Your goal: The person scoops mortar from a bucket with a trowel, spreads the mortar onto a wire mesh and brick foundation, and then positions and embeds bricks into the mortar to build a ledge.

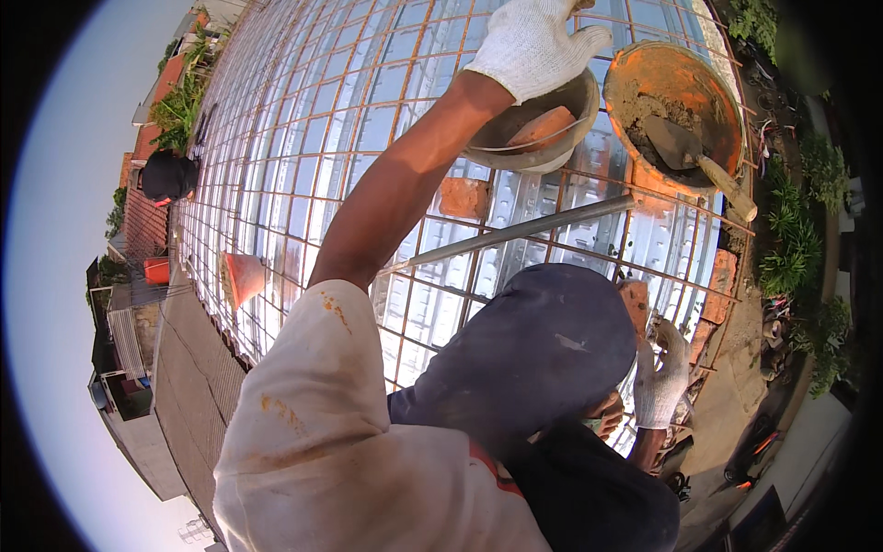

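My left hand (pixel 533 46), in a white knit glove, reaches over a grey bucket (pixel 581 92). Its thumb stands apart from the fingers, which partly leave the picture at the top. A piece of brick (pixel 543 128) lies inside that bucket. Low at the right, beside my bent knee, my gloved right hand (pixel 662 373) curls at the lower end of a reddish brick (pixel 634 304); the knee partly hides this brick. To the right of the grey bucket, an orange bucket (pixel 618 101) contains wet mortar (pixel 706 115) and a wooden-handled trowel (pixel 674 143).
Rusty rebar mesh (pixel 313 138) covers ribbed metal decking. A grey pipe (pixel 524 232) lies across it, near another brick (pixel 464 197). Bricks (pixel 720 285) line the right edge, with ground far below. An orange-and-white cone-shaped object (pixel 242 279) and another person (pixel 168 177) are at the left.
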`<act>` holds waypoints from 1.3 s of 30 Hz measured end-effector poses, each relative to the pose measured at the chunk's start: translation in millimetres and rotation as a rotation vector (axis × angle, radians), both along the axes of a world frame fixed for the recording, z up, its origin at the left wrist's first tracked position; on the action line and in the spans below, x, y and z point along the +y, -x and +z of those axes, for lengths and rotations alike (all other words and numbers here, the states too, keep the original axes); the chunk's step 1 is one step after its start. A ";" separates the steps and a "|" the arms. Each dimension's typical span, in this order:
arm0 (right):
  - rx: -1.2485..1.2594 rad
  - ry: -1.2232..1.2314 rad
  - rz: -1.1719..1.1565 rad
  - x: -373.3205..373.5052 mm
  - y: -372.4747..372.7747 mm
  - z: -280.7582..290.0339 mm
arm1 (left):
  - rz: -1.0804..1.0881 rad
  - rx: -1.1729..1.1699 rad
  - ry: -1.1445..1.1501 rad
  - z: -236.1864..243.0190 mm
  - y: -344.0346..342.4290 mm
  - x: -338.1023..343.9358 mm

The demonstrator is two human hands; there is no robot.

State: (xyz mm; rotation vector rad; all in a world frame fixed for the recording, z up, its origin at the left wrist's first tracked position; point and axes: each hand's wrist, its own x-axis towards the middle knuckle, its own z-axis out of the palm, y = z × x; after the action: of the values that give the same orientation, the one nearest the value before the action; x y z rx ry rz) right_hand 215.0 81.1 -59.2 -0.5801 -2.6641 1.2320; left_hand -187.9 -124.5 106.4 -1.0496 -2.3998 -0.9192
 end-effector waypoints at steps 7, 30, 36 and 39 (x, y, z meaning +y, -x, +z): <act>-0.150 -0.046 -0.176 -39.9 -51.5 -23.2 | 0.357 -0.263 -0.110 -36.7 -15.6 -182.0; -0.415 -0.154 -0.120 -73.6 97.5 24.6 | -0.240 -0.504 0.288 -129.8 42.6 -106.7; -0.495 -0.326 -0.042 -90.7 89.7 -2.4 | -0.075 -0.753 -0.521 -69.3 39.0 -125.5; -0.542 -0.355 -0.037 -86.7 75.3 21.7 | -0.169 -0.749 -0.744 -40.3 33.7 -131.7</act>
State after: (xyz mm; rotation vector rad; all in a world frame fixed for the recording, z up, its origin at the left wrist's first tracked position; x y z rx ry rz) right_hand 139.7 -5.5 -37.5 -1.0102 -3.1771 0.6200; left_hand -221.6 -256.2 66.1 -0.6707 -2.1010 -2.3526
